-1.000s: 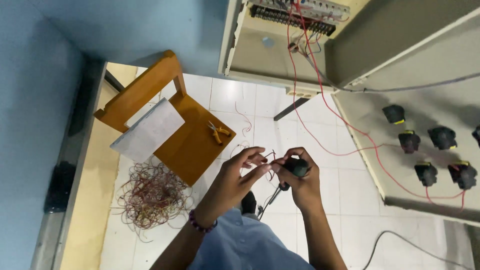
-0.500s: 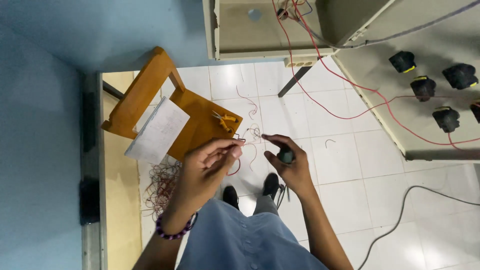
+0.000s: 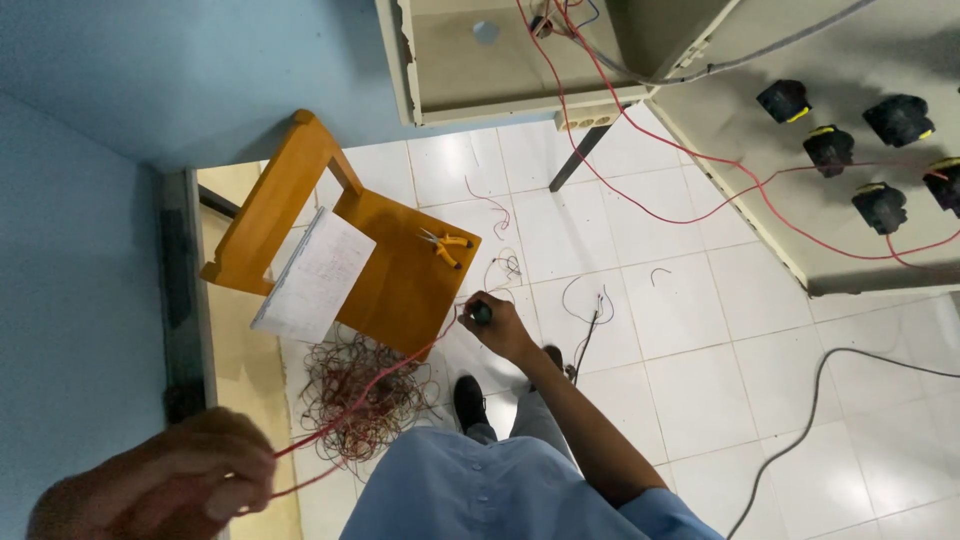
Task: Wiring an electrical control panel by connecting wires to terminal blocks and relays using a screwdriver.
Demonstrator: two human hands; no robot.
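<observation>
Now the left hand (image 3: 175,475) has pulled away near left, pinching a red wire (image 3: 380,385); the right hand (image 3: 497,325) grips maybe a dark tool (image 3: 482,314). Far off, the open cabinet (image 3: 500,60) holds wires.

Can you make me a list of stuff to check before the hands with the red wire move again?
1. Left hand pinches the red wire: ok, the wire runs out from its fingers.
2. Right hand has the wire's other end: ok, it grips the wire together with a dark tool.
3. Wire is straight between the hands: ok, it runs taut past the chair's corner.
4. Wire stays free of the tangled wire pile on the floor: cannot tell, it crosses right over it.
5. Pliers within reach: ok, they lie on the wooden chair beside the paper.
6. Floor near the feet is free of wire scraps: not ok, loose bits lie on the tiles.
</observation>
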